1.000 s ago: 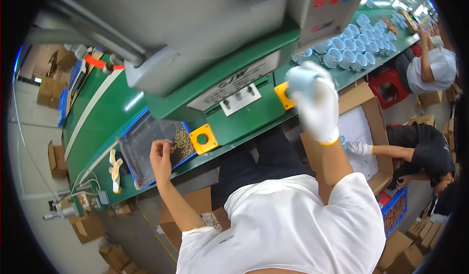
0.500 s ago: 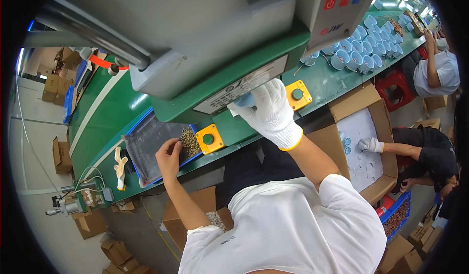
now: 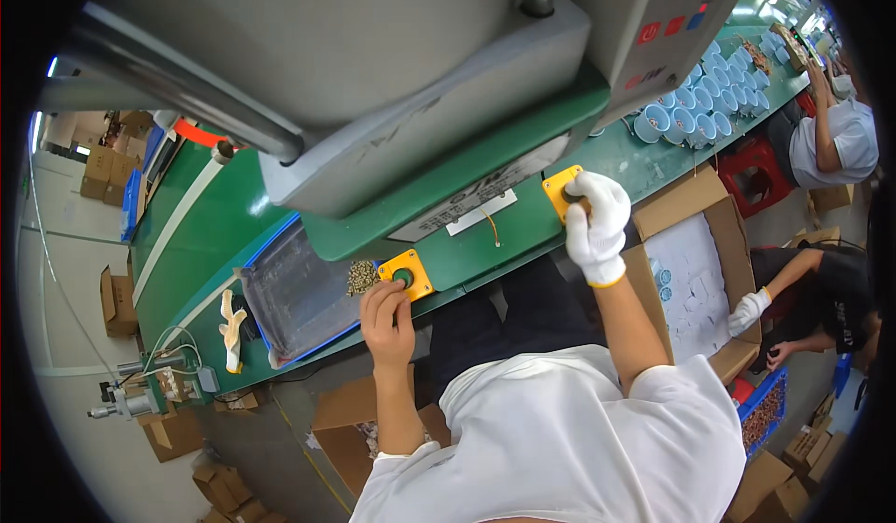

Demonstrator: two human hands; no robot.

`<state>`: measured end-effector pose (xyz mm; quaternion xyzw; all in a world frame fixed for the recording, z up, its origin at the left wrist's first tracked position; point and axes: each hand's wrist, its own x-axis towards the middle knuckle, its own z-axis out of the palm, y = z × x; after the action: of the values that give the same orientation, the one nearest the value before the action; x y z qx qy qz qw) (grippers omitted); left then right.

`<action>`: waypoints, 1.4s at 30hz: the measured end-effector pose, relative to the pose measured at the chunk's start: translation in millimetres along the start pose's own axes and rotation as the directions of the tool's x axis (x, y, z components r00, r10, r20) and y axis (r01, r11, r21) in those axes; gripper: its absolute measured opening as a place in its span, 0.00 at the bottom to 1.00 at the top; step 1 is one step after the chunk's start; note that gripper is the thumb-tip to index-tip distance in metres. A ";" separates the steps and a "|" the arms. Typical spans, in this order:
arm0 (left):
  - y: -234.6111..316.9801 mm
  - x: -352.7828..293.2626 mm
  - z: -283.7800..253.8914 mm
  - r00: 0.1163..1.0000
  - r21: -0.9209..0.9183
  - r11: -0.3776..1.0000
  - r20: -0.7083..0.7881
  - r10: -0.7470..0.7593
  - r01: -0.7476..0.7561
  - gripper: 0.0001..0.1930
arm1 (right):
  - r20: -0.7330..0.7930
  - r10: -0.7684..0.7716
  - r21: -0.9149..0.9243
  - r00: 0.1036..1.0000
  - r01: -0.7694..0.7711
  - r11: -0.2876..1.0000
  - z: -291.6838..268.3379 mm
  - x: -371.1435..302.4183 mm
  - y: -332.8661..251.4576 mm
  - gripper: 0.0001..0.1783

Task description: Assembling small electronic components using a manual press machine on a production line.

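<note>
My bare left hand [image 3: 387,322] reaches to the left yellow button box [image 3: 420,266]. Its fingers are bent and slightly apart, with the tips at the green push button [image 3: 402,278]. In a white knit glove, my right hand [image 3: 597,227] is at the right yellow button box [image 3: 554,183], thumb and fingers apart, fingertips over its dark button. Neither hand holds anything. Between them stands the press head [image 3: 467,187], grey with a green lower plate. A thin orange-brown cord [image 3: 493,224] comes out from beneath it; whatever it belongs to is hidden.
A blue-rimmed tray [image 3: 303,294] with small brass-coloured parts [image 3: 362,278] lies left, beside a loose glove [image 3: 231,327]. Light-blue cups [image 3: 686,117] crowd the bench at right. An open carton [image 3: 691,262] stands below them, near a co-worker's gloved hand [image 3: 749,312].
My right hand has left the light-blue item under the press and moved right to the button box. My left hand has moved right from the brass-coloured parts to the left button.
</note>
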<state>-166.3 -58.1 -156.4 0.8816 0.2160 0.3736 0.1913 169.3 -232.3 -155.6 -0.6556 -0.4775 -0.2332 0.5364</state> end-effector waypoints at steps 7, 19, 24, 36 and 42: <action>2.1 30.9 -10.0 0.998 0.097 0.994 0.048 0.040 -0.044 0.04 | 0.110 0.091 0.099 0.990 -0.102 0.990 3.1 24.9 14.3 0.14; 17.1 81.8 32.1 0.993 -0.020 0.997 0.090 -0.074 0.076 0.06 | 0.113 0.511 0.582 0.852 -0.473 0.661 15.4 -15.6 42.6 0.19; 8.6 72.5 30.1 0.987 -0.122 0.979 0.043 -0.157 0.161 0.07 | 0.167 0.502 0.516 0.848 -0.509 0.689 4.2 -7.7 36.8 0.18; 13.6 73.7 23.5 0.987 -0.190 0.969 0.059 -0.147 0.156 0.08 | 0.140 0.527 0.539 0.838 -0.511 0.670 14.6 -12.1 38.2 0.17; 11.0 80.3 25.8 0.990 -0.212 0.967 0.005 -0.142 0.140 0.08 | 0.123 0.495 0.562 0.860 -0.471 0.680 14.1 -14.4 45.2 0.16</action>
<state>-94.2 -29.7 -121.4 0.8365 0.2381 0.3846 0.3092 199.7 -223.3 -193.5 -0.5604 -0.3244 0.0586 0.7598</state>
